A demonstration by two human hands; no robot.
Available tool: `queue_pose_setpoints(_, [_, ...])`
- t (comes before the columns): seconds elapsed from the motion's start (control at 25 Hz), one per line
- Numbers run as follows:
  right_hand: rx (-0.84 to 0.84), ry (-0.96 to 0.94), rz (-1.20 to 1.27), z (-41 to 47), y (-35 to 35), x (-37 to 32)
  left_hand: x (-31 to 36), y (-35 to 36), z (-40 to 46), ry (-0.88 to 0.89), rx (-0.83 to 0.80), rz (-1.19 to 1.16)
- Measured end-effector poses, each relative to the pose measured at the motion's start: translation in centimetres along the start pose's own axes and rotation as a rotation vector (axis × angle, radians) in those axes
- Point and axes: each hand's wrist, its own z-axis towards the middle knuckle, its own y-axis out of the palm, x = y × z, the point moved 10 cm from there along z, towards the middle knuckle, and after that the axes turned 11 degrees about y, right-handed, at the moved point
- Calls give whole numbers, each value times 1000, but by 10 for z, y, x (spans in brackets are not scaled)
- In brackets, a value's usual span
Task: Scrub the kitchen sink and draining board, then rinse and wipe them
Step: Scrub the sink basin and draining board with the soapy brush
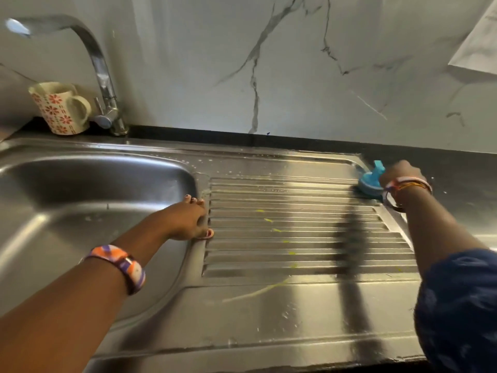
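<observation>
1. Head view, the only one: a steel sink lies at left, and its ribbed draining board runs to the right; the ribs run left to right.
2. The right hand is curled round the handle of a blue scrub brush, with the brush head down on the far right corner of the board.
3. The left hand rests on the ridge between sink and board, fingers spread fairly flat with the tips on the steel, holding nothing; it looks like a brace.
4. Yellow-green soap streaks trail from mid-board toward the near edge, well apart from the brush, to its left and nearer.
5. Key relation: the unscrubbed ribs and soap lie left of and nearer than the brush. The right hand has the tool, so strokes probably run leftward along the ribs.
6. Judged stage: early scrubbing of the board. The soap is not yet spread and the sink looks untouched, so rinse and wipe are still to come.
7. A tap stands at far left behind the sink, with a flowered mug just left of it on the dark counter.
8. Risk: the wet steel is slick, so the bracing hand could slip.
</observation>
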Motion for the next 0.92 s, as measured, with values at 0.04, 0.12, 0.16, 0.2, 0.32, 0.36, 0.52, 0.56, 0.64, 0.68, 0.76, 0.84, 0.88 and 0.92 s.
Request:
queue_pose_setpoints(0.04, [75, -40, -122, -8, 0, -7, -1, 0, 0, -3, -5, -6])
queue_pose_setpoints(0.12, [69, -198, -298, -52, 35, -42, 0, -3, 1, -13, -12, -3])
queue_pose_setpoints(0.16, [-12, -276, -283, -75, 67, -62, 2, -5, 3, -17, -19, 16])
queue_pose_setpoints(0.2, [-83, -364, -231, -106, 97, -84, 4, -8, 4, -21, -33, 44])
queue_pose_setpoints(0.32, [-293, -579, -81, -179, 171, -145, 6, -10, 11, -36, -91, 117])
queue_pose_setpoints(0.36, [-387, -597, -30, -191, 190, -160, 5, -9, 13, -39, -110, 133])
queue_pose_setpoints(0.52, [-652, -449, 244, -166, 200, -142, 3, -8, 16, -35, -118, 157])
queue_pose_setpoints(0.56, [-596, -408, 289, -140, 180, -122, 4, -8, 16, -30, -113, 157])
queue_pose_setpoints(0.64, [-406, -358, 271, -83, 123, -76, 4, -9, 15, -23, -110, 151])
queue_pose_setpoints(0.68, [-293, -316, 214, -55, 91, -49, 5, -10, 16, -16, -112, 157])
queue_pose_setpoints(0.76, [-67, -160, 137, -9, 24, 8, 2, -11, 16, -15, -102, 163])
queue_pose_setpoints(0.84, [33, -28, 98, 8, -18, 51, 0, -12, 17, -18, -66, 149])
queue_pose_setpoints(0.88, [23, -4, 89, 6, -22, 58, -1, -12, 16, -19, -47, 140])
queue_pose_setpoints(0.92, [-10, -7, 99, -2, -18, 57, -1, -11, 14, -19, -32, 130])
